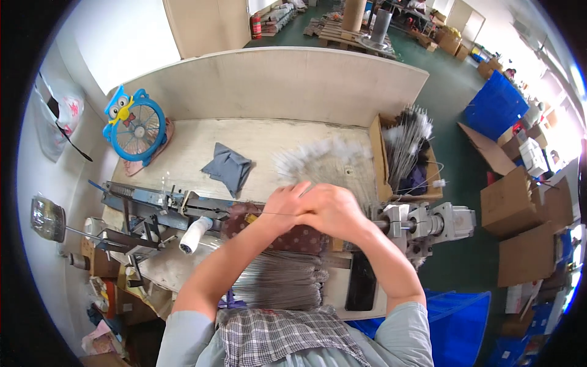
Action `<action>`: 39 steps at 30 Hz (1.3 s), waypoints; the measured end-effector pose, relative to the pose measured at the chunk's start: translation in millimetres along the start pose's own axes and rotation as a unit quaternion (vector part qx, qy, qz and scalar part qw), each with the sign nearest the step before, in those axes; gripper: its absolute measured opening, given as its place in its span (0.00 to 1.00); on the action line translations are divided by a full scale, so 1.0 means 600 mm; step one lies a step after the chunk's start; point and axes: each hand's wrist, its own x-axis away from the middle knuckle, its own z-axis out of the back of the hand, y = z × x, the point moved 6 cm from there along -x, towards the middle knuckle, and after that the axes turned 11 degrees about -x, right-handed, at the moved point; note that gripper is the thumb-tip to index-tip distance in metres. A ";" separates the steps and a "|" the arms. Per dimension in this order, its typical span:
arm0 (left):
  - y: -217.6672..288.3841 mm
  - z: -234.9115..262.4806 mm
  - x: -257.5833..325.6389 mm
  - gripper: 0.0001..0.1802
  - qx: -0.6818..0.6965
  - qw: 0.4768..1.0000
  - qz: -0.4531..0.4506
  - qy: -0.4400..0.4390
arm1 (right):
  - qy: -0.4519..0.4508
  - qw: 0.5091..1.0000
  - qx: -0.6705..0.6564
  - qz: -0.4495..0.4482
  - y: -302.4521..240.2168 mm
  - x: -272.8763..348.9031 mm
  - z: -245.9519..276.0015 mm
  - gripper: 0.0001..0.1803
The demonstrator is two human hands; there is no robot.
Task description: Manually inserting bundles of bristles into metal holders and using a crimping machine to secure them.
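- Both hands are meeting at the centre of the frame; the left hand (282, 205) and right hand (330, 208) are pressing together, pinching a thin wire (244, 212) running left.
- A white fluffy brush (318, 158) is blurring just above them on the desk (189, 144).
- A bundle of grey wires (281, 281) is lying below the forearms.
- A blue fan (136, 125) is standing at upper left.

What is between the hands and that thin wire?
Nothing visible: the left hand and right hand are already together on the thin grey metal wire, which runs leftward toward the blue-grey metal machine.
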 end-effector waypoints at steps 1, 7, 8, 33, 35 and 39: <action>-0.004 0.022 0.035 0.12 0.020 0.999 0.025 0.013 | 0.013 0.999 -0.011 0.050 -0.006 -0.021 -0.029 0.08; -0.031 0.123 0.240 0.08 0.147 0.954 0.254 0.065 | -0.004 0.993 -0.027 0.111 -0.057 -0.095 -0.137 0.05; -0.037 0.133 0.264 0.08 0.143 0.952 0.260 0.069 | 0.006 0.994 -0.010 0.104 -0.061 -0.103 -0.154 0.05; -0.068 0.027 0.258 0.06 0.572 0.685 0.424 0.157 | 0.088 0.982 0.028 0.167 -0.080 0.017 -0.125 0.08; -0.085 0.032 0.259 0.05 0.483 0.749 0.439 0.117 | 0.034 0.995 -0.002 0.095 -0.045 0.023 -0.173 0.09; -0.114 0.049 0.280 0.13 0.272 0.859 0.431 -0.050 | 0.111 0.989 0.060 0.080 -0.005 -0.050 -0.218 0.12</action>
